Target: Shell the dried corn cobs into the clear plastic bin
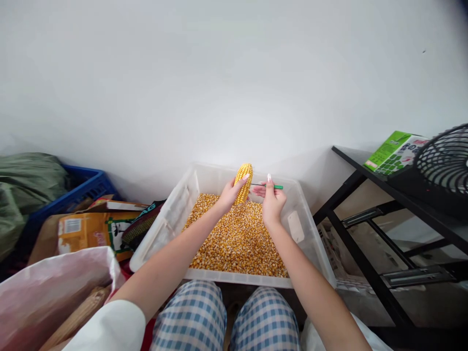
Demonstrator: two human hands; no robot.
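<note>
My left hand (233,189) is wrapped round a yellow corn cob (243,195), which stands nearly upright with its kernels on. In my right hand (271,199) is a screwdriver (278,187) with a green handle and a thin dark shaft. The shaft points left toward the cob; whether its tip touches the kernels I cannot tell. Both hands are above a clear plastic bin (307,219) that holds a deep layer of loose corn kernels (237,239).
At the left stand a white sack (62,268) with bare cobs inside, packets (84,231) and a blue crate (87,183). To the right, a black metal stand (365,234) bears a green-and-white box (395,153) and a fan (446,158). A white wall (219,73) rises behind the bin.
</note>
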